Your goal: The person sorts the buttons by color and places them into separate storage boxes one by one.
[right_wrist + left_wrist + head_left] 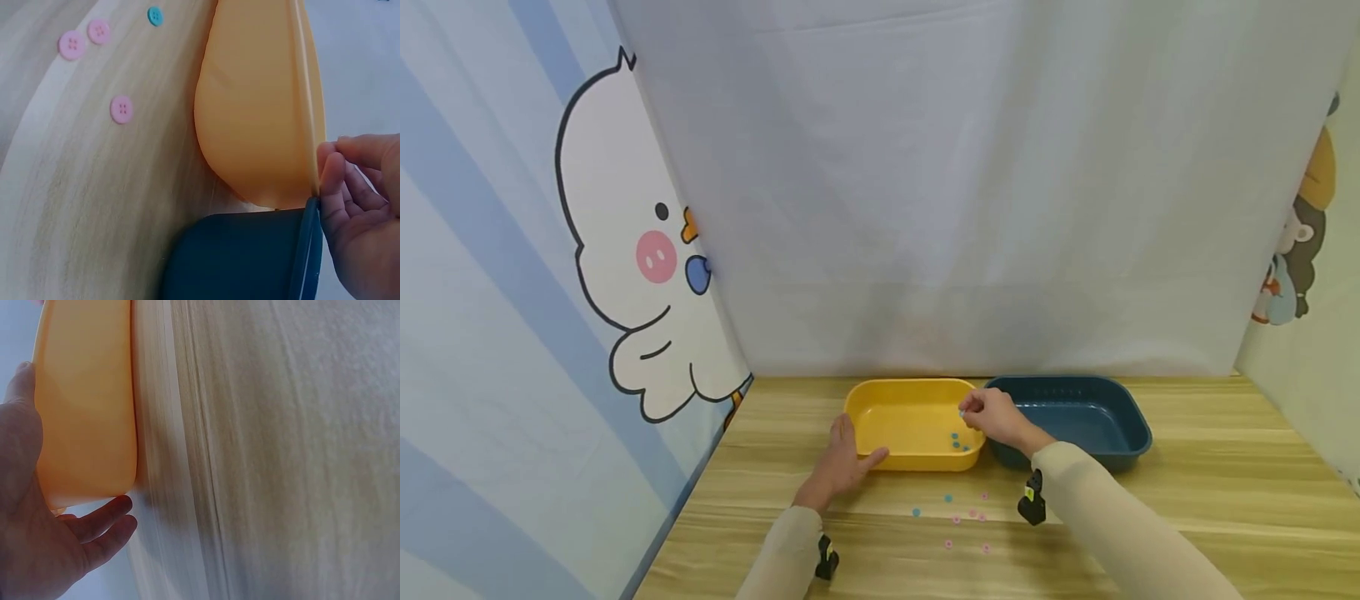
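My left hand (838, 468) rests against the left front corner of a yellow plastic basin (917, 462). Its thumb lies along the front rim and the other fingers reach along the outside of the end wall, as the left wrist view also shows. With fingertips together, my right hand (997, 418) pinches a small blue button (962, 412) above the basin's right end. A few blue buttons (955, 436) lie inside on the basin floor, below that hand. In the right wrist view the pinched button is hidden by the fingers.
A dark blue basin (1078, 417) stands right beside the yellow one, under my right forearm. In front, on the wood-grain table (1210, 500), lie several pink buttons (121, 109) and two blue buttons (916, 512). A pale curtain (925, 208) hangs behind the basins.
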Demonstrator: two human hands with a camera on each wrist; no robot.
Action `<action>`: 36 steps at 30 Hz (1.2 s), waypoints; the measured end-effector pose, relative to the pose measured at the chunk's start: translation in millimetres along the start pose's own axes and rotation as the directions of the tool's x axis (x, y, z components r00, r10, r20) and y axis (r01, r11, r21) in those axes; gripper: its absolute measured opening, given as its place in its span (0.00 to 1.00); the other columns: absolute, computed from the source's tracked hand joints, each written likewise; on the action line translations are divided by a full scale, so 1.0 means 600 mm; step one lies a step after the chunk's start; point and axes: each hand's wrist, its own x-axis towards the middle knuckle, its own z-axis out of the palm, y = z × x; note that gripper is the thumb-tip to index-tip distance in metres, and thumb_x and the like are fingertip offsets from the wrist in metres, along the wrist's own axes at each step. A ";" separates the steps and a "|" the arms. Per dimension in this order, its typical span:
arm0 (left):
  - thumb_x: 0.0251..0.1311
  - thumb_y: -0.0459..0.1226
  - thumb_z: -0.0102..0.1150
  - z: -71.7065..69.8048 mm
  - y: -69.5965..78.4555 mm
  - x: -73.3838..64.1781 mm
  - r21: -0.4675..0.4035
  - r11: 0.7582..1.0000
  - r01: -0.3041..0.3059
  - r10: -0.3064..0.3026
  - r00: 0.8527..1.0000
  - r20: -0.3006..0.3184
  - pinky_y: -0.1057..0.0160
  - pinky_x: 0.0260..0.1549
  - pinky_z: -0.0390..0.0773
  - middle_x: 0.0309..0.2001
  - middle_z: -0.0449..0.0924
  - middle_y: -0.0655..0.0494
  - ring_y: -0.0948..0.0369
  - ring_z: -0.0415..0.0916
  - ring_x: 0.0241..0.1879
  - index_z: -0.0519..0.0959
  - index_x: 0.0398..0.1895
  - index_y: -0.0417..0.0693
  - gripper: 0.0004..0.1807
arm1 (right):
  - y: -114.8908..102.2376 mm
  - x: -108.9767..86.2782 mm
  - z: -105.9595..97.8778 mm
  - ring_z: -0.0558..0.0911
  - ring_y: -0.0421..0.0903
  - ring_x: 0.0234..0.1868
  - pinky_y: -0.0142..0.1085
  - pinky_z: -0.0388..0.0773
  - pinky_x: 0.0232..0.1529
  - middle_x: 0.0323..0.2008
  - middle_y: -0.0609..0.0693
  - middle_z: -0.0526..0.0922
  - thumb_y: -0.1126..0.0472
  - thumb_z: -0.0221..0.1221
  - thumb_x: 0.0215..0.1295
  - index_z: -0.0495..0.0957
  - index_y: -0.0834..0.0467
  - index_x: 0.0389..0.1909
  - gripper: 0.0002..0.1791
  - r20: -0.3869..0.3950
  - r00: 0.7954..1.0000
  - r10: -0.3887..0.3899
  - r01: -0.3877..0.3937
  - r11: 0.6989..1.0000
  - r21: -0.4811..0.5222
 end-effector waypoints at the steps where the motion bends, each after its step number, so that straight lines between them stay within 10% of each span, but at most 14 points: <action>1: 0.62 0.59 0.51 0.001 -0.001 0.001 0.003 1.000 -0.002 0.002 1.000 0.000 0.44 0.58 0.63 0.70 0.35 0.28 0.34 0.57 0.62 0.37 0.70 0.26 0.55 | 0.001 0.001 0.000 0.79 0.48 0.32 0.37 0.78 0.33 0.31 0.51 0.79 0.68 0.56 0.65 0.78 0.64 0.39 0.05 -0.002 1.000 0.009 -0.009 1.000 0.003; 36: 0.62 0.59 0.51 0.002 -0.001 -0.001 0.004 1.000 0.009 -0.009 1.000 0.006 0.45 0.57 0.64 0.71 0.35 0.30 0.36 0.59 0.62 0.36 0.71 0.28 0.55 | 0.004 0.007 0.000 0.79 0.46 0.30 0.36 0.77 0.31 0.32 0.51 0.80 0.66 0.56 0.64 0.77 0.69 0.48 0.14 -0.001 0.999 0.036 -0.036 0.999 -0.017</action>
